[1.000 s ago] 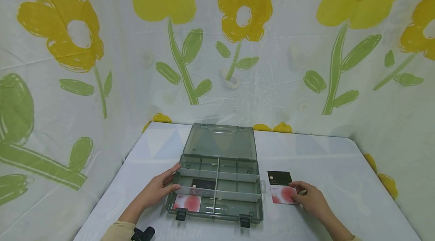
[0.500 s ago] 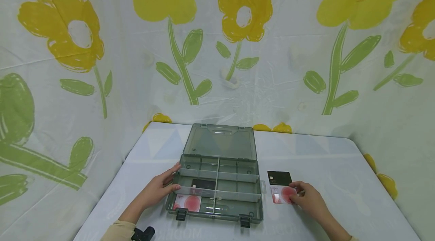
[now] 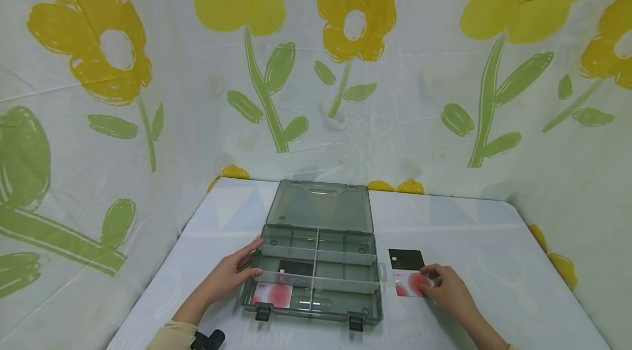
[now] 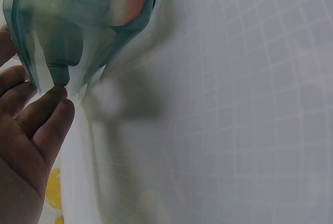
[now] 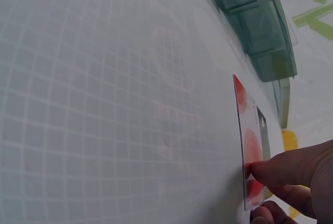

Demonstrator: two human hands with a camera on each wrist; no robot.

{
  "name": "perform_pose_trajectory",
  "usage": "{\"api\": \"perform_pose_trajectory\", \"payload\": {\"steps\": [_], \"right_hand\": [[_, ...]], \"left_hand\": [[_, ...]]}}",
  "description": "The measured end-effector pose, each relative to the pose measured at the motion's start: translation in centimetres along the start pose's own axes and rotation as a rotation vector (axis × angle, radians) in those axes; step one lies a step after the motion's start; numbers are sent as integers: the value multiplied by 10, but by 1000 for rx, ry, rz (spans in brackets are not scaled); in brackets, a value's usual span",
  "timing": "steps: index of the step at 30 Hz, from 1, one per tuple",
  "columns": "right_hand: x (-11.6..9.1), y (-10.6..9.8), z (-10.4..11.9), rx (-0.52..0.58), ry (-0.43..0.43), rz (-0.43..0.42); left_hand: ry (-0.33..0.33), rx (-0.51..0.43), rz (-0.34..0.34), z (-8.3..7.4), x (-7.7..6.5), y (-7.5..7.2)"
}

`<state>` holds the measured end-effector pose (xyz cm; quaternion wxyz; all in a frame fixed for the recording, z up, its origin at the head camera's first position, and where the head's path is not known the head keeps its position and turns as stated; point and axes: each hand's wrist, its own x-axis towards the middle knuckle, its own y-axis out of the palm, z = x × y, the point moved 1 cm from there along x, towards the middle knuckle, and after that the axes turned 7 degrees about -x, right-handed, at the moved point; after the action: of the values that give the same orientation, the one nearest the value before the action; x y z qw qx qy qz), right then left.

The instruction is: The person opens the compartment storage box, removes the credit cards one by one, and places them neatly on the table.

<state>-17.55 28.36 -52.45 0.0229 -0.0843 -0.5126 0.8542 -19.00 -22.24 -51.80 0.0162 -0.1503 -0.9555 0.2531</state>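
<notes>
On the table, a grey-green clear plastic compartment box (image 3: 345,300) stands with its lid folded back. My left hand (image 3: 228,277) holds its left side, thumb over the rim; in the left wrist view the fingers (image 4: 54,125) lie against the outer wall. A pink-and-white card (image 3: 402,282) lies right of the box, its right edge pinched by my right hand (image 3: 451,288). In the right wrist view, the thumb (image 5: 270,171) presses on the card's printed face. A black card (image 3: 406,258) lies just beyond, its near edge overlapped by the pink one.
Inside the box, another pink-and-white card (image 3: 272,294) lies in the front left compartment and another black card (image 3: 295,267) in the middle left one. White dividers (image 3: 340,284) separate the compartments. Behind the white table (image 3: 444,224) hangs a flower-print cloth (image 3: 405,119).
The pink-and-white card shifts and tilts very slightly under my right fingers, its shine changing. My left hand and the box stay where they were.
</notes>
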Motion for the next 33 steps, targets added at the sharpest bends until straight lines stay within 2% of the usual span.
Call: {"api": "perform_pose_trajectory", "payload": {"steps": [33], "right_hand": [[-6, -6, 3, 40, 1, -9]], "left_hand": [[6, -12, 9, 2, 0, -1]]}}
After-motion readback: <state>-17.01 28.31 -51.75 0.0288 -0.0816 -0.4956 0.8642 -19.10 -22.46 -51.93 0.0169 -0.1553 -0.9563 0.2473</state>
